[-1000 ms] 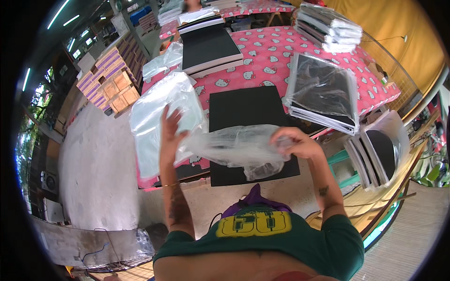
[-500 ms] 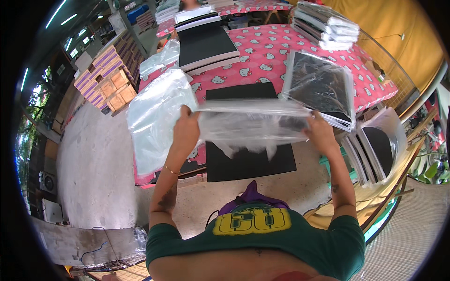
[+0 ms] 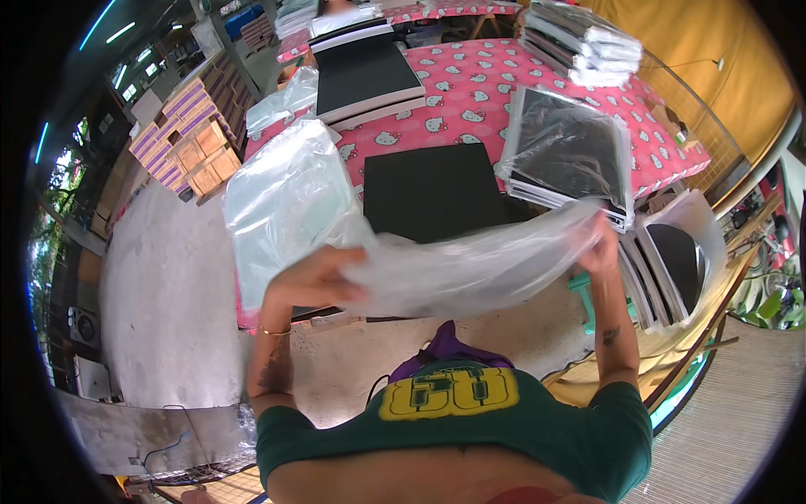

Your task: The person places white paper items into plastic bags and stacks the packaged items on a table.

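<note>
A clear plastic bag (image 3: 478, 273) is stretched between my two hands, blurred by motion and sagging slightly in the middle. My left hand (image 3: 323, 275) is at its left end, fingers closed on the film, though smeared. The other end is pinched in my right hand (image 3: 599, 245), raised a little higher. Beneath and beyond the bag, a flat black board (image 3: 432, 189) lies on the table; the bag hides its near part. Left of the board is a pile of clear plastic bags (image 3: 285, 202).
Black boards in plastic (image 3: 567, 143) lie to the right on the pink patterned table cover (image 3: 462, 71). A stack of black boards (image 3: 369, 80) stands farther back. Wrapped packs (image 3: 579, 42) are piled at the far right; more bagged boards (image 3: 672, 260) lean beside the table.
The bag has come down and toward me, tilting up at its right end. My left hand has moved lower and turned inward; my right hand has shifted slightly right. More of the black board shows.
</note>
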`<move>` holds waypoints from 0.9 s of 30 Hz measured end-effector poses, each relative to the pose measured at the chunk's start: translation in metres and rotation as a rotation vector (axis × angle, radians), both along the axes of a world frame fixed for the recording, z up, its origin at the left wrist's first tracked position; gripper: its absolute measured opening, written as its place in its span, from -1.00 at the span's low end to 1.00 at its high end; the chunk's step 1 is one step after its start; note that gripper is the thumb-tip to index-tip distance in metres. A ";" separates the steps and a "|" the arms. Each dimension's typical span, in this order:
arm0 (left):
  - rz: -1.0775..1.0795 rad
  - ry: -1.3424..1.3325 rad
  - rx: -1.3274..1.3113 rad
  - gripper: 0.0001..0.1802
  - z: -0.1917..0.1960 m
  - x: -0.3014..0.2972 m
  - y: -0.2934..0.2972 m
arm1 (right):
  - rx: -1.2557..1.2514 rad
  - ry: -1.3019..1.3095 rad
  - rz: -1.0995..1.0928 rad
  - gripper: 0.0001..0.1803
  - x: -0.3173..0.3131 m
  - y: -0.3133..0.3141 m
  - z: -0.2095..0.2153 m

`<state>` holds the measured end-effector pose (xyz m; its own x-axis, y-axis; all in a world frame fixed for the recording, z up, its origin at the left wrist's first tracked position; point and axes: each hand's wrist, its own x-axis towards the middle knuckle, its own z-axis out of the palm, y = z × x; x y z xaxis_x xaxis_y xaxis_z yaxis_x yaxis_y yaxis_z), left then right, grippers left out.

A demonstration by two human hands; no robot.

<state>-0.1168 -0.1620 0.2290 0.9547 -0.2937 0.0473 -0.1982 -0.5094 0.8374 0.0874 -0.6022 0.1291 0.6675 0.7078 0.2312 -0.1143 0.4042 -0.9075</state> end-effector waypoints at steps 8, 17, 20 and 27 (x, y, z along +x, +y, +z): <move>0.045 -0.246 -0.326 -0.75 -0.011 -0.004 0.010 | -0.503 -0.656 0.451 -0.57 -0.022 0.048 0.048; 0.084 0.092 -1.378 -0.70 -0.065 -0.004 0.034 | -0.060 0.388 0.240 -0.49 -0.023 0.025 0.016; 0.161 0.169 -1.006 -0.70 -0.122 -0.022 0.061 | 0.007 0.484 -0.005 -0.47 0.006 0.023 -0.035; 0.494 0.150 -0.916 -0.71 -0.137 -0.036 0.057 | -0.196 0.646 0.165 -0.63 -0.038 -0.005 -0.126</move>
<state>-0.1529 -0.1046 0.0920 0.9732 0.2181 -0.0736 -0.0037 0.3346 0.9423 0.0498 -0.6073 0.0035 0.5085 0.7998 -0.3189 -0.7020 0.1706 -0.6914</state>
